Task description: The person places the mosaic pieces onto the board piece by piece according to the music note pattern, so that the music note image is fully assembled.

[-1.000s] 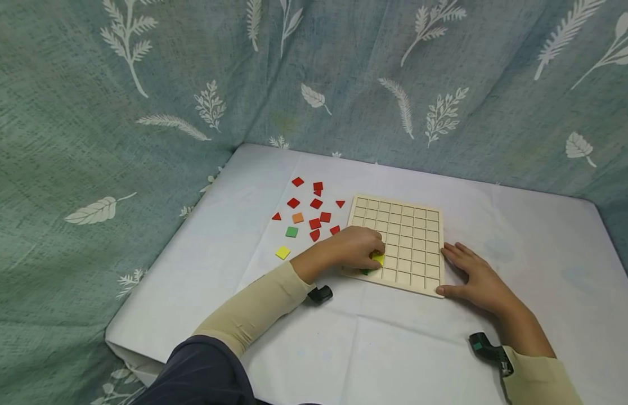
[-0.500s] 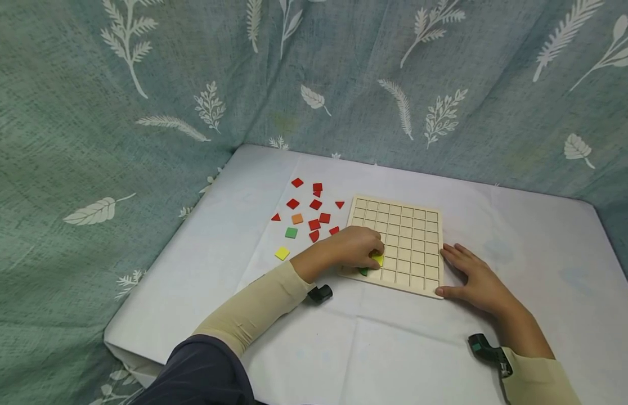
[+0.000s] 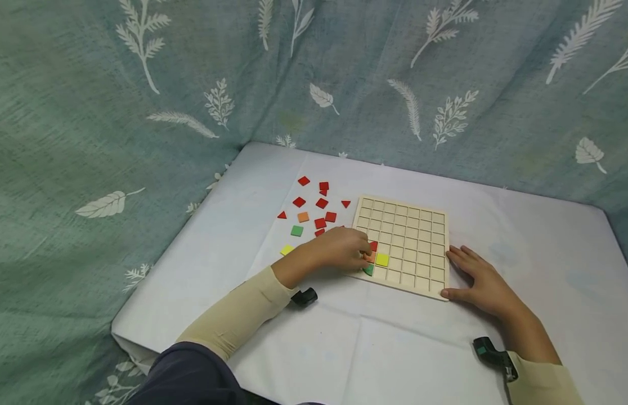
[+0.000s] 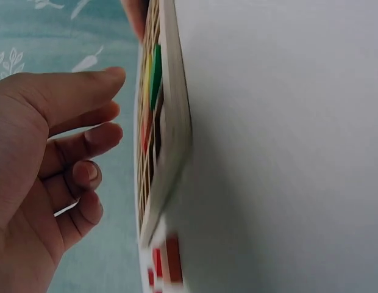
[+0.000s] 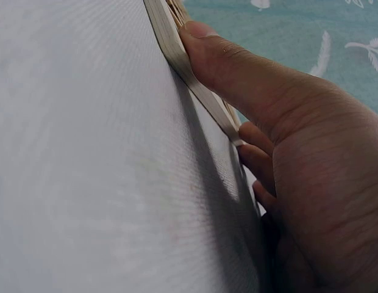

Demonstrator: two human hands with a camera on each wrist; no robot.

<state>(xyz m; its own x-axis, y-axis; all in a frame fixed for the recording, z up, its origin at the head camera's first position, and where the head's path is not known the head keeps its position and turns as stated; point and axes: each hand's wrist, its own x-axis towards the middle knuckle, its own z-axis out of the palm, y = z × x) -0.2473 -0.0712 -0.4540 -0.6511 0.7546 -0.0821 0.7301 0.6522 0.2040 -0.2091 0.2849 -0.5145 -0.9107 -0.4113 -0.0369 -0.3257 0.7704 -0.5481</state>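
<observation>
Four tiles [image 3: 382,259] at least sit near-left on the board [image 3: 409,246], most visible cells [image 3: 424,237] bare & more pcs [image 3: 320,223] loose left of it, w/ L hand [image 3: 341,248] empty, loosely bent over its left side, R hand [image 3: 482,281] spread, touching its right edge.

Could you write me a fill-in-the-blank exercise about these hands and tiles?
Touching the edge of the gridded board, away from its tiles, is the ____ hand.
Just right of the board's orange tile sits a ____ square.
Between the loose orange tile and loose yellow tile lies a ____ one.
All loose triangles are ____.
Missing words: right; yellow; green; red.
</observation>
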